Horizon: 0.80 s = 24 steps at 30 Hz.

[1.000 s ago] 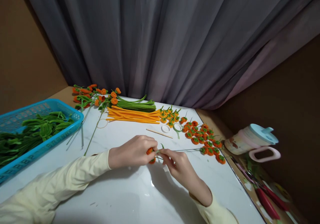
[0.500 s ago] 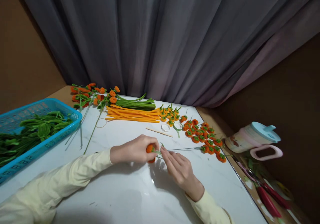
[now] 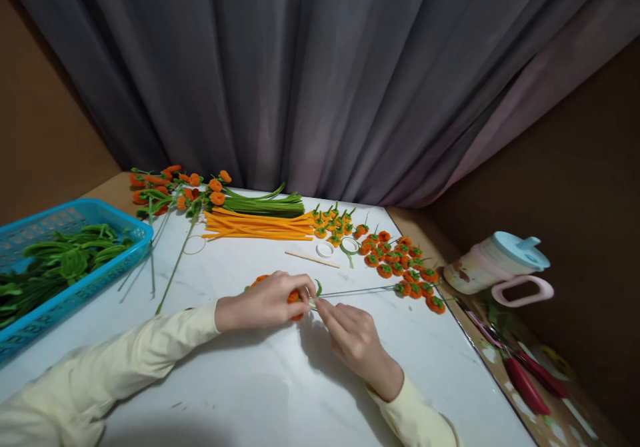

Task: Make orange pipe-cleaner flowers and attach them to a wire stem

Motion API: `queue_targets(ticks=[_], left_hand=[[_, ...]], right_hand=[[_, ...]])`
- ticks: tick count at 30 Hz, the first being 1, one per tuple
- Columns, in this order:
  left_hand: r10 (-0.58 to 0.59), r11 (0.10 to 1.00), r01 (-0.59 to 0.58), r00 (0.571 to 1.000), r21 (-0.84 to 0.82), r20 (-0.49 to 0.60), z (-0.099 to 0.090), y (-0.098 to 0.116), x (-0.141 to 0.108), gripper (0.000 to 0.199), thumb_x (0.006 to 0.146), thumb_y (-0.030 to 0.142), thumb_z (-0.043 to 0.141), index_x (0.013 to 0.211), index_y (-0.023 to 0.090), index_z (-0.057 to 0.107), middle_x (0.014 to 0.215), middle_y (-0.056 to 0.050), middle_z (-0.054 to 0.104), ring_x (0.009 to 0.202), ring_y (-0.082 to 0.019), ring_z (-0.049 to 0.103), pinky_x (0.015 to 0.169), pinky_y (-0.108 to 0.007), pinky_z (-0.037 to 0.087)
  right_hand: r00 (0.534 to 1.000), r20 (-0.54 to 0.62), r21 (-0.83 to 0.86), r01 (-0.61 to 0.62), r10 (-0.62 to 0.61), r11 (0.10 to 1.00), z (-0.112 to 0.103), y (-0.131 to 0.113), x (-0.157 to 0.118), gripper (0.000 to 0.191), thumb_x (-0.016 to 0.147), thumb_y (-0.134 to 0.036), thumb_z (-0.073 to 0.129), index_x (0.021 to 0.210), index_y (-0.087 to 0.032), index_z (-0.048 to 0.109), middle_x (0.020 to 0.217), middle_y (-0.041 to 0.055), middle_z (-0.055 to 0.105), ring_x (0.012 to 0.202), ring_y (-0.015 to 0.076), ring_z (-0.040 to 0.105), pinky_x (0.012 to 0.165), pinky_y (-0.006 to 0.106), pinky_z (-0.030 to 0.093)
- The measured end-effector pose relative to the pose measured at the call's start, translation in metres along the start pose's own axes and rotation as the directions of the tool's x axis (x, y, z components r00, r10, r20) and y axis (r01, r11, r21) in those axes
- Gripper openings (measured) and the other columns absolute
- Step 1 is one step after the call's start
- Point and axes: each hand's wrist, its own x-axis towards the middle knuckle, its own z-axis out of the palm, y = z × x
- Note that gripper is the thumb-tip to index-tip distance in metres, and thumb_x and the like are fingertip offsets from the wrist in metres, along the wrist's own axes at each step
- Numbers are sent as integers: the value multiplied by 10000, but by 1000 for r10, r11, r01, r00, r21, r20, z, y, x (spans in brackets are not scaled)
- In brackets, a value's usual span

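My left hand [image 3: 267, 302] is closed around a fuzzy orange chenille fruit [image 3: 295, 298], shaped like a small persimmon, near the table's middle. More orange fuzz [image 3: 259, 280] shows behind that hand, partly covered by it. My right hand [image 3: 356, 340] pinches close beside the left fingertips, on a pale green strip [image 3: 313, 304] that looks like floral tape. A small curled green piece [image 3: 319, 288] sticks up between the hands. Thin wire stems [image 3: 357, 292] stretch from there to the right. Fingers hide where strip and stem meet.
Orange fruits [image 3: 397, 257] with green tops lie at right, beside yellow ones [image 3: 333, 224]. Behind are yellow chenille stems [image 3: 257, 224] and green ones [image 3: 265, 204]. A blue basket [image 3: 100, 277] of green leaves stands left. A cup [image 3: 495, 264] and red-handled pliers [image 3: 525, 384] sit right.
My left hand has turned, and orange fuzz now shows behind it. Both hands remain together at the stem. The whole view has shifted slightly.
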Motion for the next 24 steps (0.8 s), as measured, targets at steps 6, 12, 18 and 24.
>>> queue_targets(ticks=[6,12,18,24], left_hand=[[-224,475,450,893,-756,391,3,-14,4,264,629,212,732,816,144,559,691,-22,646,655,-139,608,643,-241,448],[-221,505,376,926,-777,305,17,-22,-19,271,660,236,741,846,143,567,702,-16,634,652,-131,600,646,-232,455],[-159,615,247,969,-749,188,24,-41,-44,304,707,319,710,908,150,557,690,-4,595,588,-120,583,558,-216,446],[-64,667,231,965,-708,255,15,-63,-56,296,680,376,676,803,109,640,512,13,501,365,-55,356,360,-183,238]], right_hand=[[979,40,-203,203,-199,958,-11,-2,2,286,852,-38,425,1106,-15,555,1045,233,642,665,192,572,497,302,435],[962,21,-179,272,-272,946,-4,-7,3,248,854,-58,418,964,-27,638,999,220,662,623,177,567,458,284,411],[969,-37,-30,243,-244,970,10,-7,-2,347,852,-75,434,1176,11,525,1077,215,632,696,204,578,503,309,434],[935,-215,285,-215,281,934,18,10,-8,487,800,-4,412,1269,-128,449,862,114,628,723,201,537,580,317,433]])
